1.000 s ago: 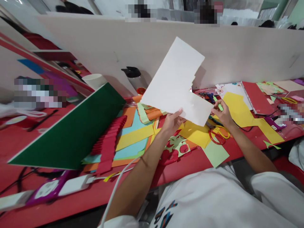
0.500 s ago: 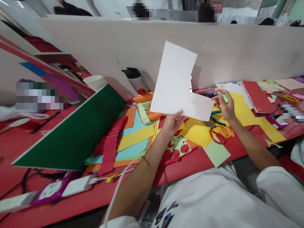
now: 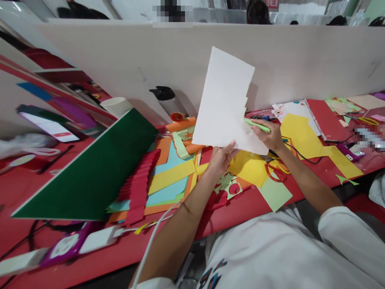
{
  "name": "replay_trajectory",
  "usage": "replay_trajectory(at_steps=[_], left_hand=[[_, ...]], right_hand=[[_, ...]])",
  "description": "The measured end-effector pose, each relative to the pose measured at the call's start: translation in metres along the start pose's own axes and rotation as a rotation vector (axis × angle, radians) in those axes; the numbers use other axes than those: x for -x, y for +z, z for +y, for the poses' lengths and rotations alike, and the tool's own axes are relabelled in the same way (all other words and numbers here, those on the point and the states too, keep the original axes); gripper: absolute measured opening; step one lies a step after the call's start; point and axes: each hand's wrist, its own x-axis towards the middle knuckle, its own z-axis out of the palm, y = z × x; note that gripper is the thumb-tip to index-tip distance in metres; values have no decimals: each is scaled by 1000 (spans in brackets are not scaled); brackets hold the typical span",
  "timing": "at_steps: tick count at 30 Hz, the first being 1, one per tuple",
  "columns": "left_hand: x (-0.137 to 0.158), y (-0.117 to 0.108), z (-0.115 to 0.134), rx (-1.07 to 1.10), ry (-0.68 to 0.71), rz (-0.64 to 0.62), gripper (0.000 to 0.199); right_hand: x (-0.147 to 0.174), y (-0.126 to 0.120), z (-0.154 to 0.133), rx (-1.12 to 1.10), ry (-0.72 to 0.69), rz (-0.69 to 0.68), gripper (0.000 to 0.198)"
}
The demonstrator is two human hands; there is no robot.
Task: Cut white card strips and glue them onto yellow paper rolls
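Observation:
My left hand (image 3: 221, 158) grips the bottom edge of a stiff white sheet (image 3: 222, 100), thumb in front, and holds it tilted up above the table. A stepped, slightly ragged notch runs down the sheet's right side. Closed around a slim light-green pen-shaped tool (image 3: 261, 126), my right hand (image 3: 272, 136) is over the sheet's lower right part. The tool's tip is at the notch's inner corner; whether it is a pen or a knife I cannot tell. Beneath the hands lie yellow paper (image 3: 248, 166) and scissors with red and yellow handles (image 3: 275, 172).
A green board (image 3: 90, 168) leans at the left beside pleated red paper (image 3: 140, 180). Behind stand a bottle (image 3: 170, 104) and a white partition (image 3: 120, 52). A purple power strip (image 3: 66, 245) with a white cable lies at the front left. A red notebook (image 3: 326, 120) is at the right.
My right hand has moved left with the green tool, from beside the sheet onto it, at the notch. The left hand still holds the sheet, which has shifted slightly right in view.

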Motion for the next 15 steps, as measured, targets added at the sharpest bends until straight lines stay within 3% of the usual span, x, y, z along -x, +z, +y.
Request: replay_trajectory(at_steps=[15], left_hand=[[0,-2,-3,-34,22,4,39]], right_hand=[[1,-1,-4,37,-33,-40,37]])
